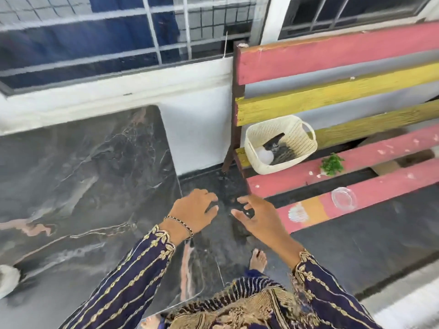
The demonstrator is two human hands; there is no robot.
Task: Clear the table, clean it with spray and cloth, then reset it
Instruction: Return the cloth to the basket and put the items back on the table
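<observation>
A dark marble-patterned table (pixel 78 176) fills the left half of the view, its top bare except for a white object (pixel 8 280) at the left edge. My left hand (pixel 193 210) hovers at the table's right edge, fingers apart and holding nothing. My right hand (pixel 260 218) is spread beside it over the dark floor, also holding nothing. On the pink and yellow slatted bench (pixel 344 58) to the right stand a cream basket (pixel 280 144) with a white item and dark things inside, a green leafy sprig (pixel 332 165) and a small clear glass bowl (pixel 344 198).
A white wall with barred windows (pixel 147 36) runs behind the table and bench. A gap of dark floor (pixel 213 186) separates table and bench. My bare foot (pixel 258 260) stands on the floor below my right hand. A pale kerb (pixel 408 295) lies at bottom right.
</observation>
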